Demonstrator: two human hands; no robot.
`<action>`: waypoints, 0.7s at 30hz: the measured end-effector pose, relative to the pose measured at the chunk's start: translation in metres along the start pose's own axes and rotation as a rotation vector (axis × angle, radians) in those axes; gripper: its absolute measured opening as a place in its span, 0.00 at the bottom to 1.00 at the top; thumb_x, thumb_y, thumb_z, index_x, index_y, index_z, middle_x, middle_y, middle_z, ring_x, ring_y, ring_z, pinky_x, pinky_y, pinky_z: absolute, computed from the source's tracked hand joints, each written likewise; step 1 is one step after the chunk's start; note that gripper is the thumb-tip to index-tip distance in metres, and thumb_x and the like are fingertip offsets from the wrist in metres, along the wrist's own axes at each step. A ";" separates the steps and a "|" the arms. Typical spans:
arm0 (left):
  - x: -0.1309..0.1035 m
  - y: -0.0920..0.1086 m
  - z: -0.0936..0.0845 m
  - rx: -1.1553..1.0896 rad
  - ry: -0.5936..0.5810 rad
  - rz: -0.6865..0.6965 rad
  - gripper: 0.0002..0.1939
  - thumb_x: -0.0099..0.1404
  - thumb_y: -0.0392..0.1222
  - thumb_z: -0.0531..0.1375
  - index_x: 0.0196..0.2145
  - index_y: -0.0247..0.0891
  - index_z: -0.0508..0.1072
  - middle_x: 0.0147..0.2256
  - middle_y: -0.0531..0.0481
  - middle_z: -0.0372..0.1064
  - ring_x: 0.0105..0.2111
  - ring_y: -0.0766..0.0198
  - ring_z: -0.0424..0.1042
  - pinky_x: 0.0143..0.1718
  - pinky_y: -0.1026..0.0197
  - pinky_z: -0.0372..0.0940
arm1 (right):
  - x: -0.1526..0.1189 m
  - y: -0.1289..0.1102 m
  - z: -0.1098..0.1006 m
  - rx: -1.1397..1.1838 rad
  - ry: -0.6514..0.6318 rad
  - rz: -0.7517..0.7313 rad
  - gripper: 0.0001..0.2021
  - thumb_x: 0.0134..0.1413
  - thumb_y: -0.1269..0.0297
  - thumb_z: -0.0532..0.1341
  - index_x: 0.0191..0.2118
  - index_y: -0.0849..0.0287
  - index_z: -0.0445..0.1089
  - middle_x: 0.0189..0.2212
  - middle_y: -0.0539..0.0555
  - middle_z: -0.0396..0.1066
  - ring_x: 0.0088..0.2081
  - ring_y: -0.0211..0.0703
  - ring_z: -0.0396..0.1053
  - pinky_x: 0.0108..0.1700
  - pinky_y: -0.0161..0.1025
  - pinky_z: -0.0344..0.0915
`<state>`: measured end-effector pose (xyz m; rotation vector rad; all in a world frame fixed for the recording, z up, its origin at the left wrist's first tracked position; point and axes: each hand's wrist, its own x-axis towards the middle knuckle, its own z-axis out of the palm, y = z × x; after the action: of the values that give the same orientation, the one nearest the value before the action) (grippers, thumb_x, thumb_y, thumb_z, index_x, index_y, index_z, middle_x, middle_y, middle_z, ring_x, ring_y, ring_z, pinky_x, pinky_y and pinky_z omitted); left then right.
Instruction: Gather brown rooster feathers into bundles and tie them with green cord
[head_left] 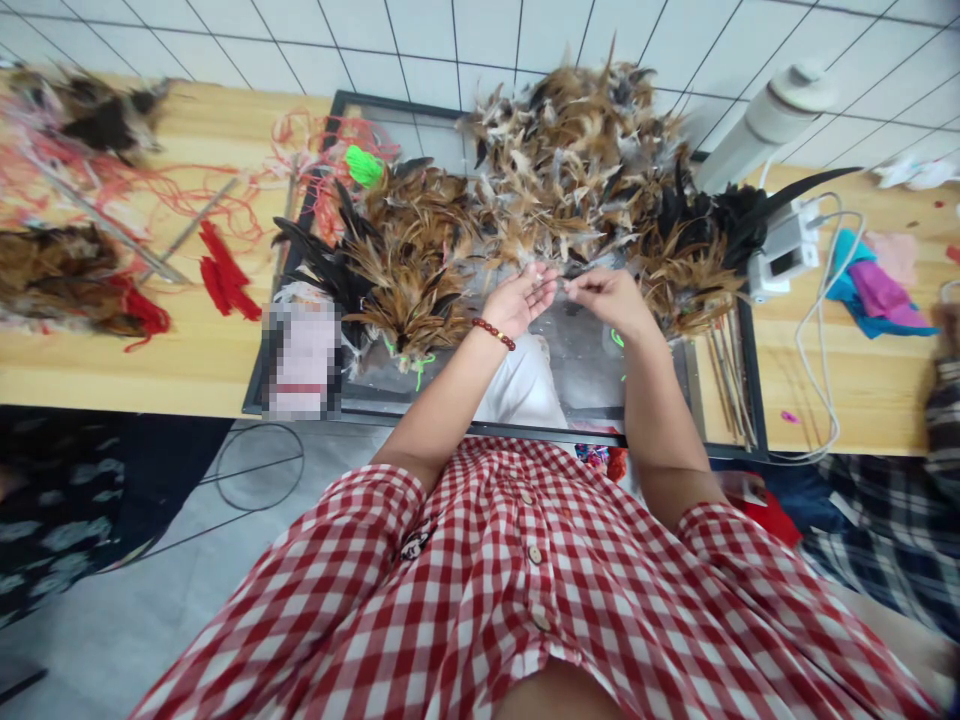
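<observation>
My left hand (520,302) and right hand (611,302) were close together above the black-framed panel (546,432), just on my side of the big feather heap (570,165). My right fingertips were pinched on a small piece (568,277), too small to name; my left was palm up, fingers loosely curled beside it, and I couldn't tell if they gripped it. Brown feather bunches (409,260) lay to the left, green yarn (364,166) behind them. A pale bottle (765,125) stood at the back right, near a white charger (784,250) on the counter (877,400).
</observation>
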<state>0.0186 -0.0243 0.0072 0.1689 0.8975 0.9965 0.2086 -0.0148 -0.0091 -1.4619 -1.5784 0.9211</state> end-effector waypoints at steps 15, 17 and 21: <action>0.001 0.008 -0.001 0.001 0.070 0.127 0.07 0.74 0.44 0.65 0.43 0.38 0.79 0.32 0.54 0.80 0.32 0.74 0.78 0.43 0.72 0.72 | 0.017 0.019 0.023 -0.054 0.217 -0.128 0.15 0.60 0.47 0.67 0.33 0.54 0.72 0.31 0.52 0.72 0.34 0.44 0.69 0.43 0.44 0.69; -0.001 0.006 0.000 0.065 0.061 0.093 0.07 0.73 0.45 0.67 0.41 0.39 0.79 0.31 0.54 0.79 0.32 0.73 0.79 0.41 0.71 0.71 | 0.018 0.021 0.020 0.203 0.217 -0.064 0.23 0.55 0.35 0.67 0.34 0.52 0.69 0.29 0.49 0.67 0.29 0.40 0.65 0.36 0.40 0.67; -0.003 0.002 0.003 0.117 0.043 0.055 0.08 0.75 0.42 0.64 0.36 0.38 0.77 0.25 0.57 0.74 0.24 0.75 0.73 0.35 0.72 0.68 | 0.016 0.018 0.016 0.412 0.140 0.074 0.28 0.46 0.31 0.70 0.33 0.50 0.65 0.28 0.47 0.63 0.29 0.39 0.64 0.33 0.40 0.66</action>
<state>0.0185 -0.0249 0.0119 0.2728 0.9957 1.0021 0.2015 0.0028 -0.0312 -1.2651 -1.1557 1.0868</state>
